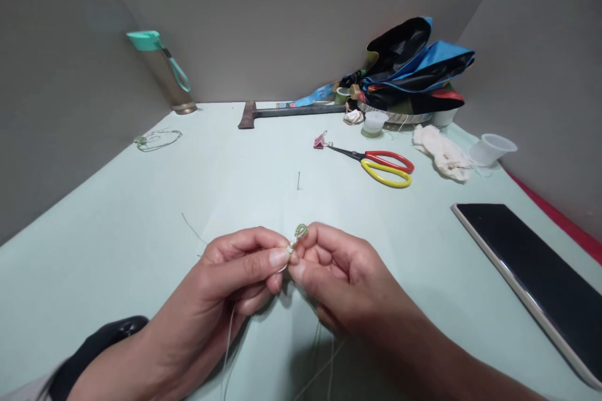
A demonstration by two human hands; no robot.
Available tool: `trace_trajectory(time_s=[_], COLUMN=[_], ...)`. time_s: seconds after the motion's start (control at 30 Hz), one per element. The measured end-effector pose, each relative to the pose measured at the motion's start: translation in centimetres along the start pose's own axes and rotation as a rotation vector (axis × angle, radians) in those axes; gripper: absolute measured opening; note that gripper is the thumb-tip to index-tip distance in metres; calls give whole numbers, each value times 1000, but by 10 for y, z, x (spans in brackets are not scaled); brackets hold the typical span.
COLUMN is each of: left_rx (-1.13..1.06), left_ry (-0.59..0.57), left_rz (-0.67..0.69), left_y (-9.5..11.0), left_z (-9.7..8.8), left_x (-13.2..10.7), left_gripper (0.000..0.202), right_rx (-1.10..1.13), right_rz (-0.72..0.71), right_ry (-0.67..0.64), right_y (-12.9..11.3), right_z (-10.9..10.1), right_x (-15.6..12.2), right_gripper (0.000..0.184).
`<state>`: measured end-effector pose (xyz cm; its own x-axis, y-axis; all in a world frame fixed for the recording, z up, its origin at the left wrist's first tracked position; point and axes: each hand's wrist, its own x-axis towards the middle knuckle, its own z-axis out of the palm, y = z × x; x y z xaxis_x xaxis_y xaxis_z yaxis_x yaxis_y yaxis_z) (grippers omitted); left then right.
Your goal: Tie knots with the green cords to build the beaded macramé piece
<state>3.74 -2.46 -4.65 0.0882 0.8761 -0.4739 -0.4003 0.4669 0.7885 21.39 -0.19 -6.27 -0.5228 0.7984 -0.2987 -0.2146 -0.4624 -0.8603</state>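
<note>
Between my two hands is a small knotted cord piece [301, 231], with a green loop at its top and white knots below. My left hand [244, 266] pinches the white knots between thumb and forefinger. My right hand [336, 269] is closed at the other side of the piece, its thumb and fingertips meeting at the cords just under the loop. Thin pale cords [229, 341] trail down below my left hand, and more loose cords [332, 357] hang under my right hand. The exact grip of the right fingertips is partly hidden.
Red-and-yellow-handled scissors [386, 168] lie beyond my right hand, near a pink binder clip [320, 140]. A tablet [531, 282] rests at right. Further back are a hammer [291, 111], a bottle [164, 69], a cord bundle [157, 140], a crumpled cloth [442, 153] and a plastic cup [492, 150].
</note>
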Motion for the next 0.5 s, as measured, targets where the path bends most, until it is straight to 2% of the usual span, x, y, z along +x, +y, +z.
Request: trace_trajectory(time_s=[0.1, 0.2, 0.3, 0.5], left_rx=[4, 16, 24, 83], left_ry=[-51, -97, -130, -174], left_rz=[-37, -50, -42, 33], left_y=[1, 0, -1, -2], left_z=[2, 3, 3, 1], left_x=[-4, -4, -2, -4], left_gripper=[39, 36, 29, 29], right_rx=[39, 47, 70, 67], right_rz=[-33, -98, -123, -169], right_ry=[-47, -120, -122, -141], right_y=[-4, -6, -4, 1], right_z=[-1, -5, -10, -15], right_x=[-4, -4, -4, -2], right_gripper=[23, 17, 27, 25])
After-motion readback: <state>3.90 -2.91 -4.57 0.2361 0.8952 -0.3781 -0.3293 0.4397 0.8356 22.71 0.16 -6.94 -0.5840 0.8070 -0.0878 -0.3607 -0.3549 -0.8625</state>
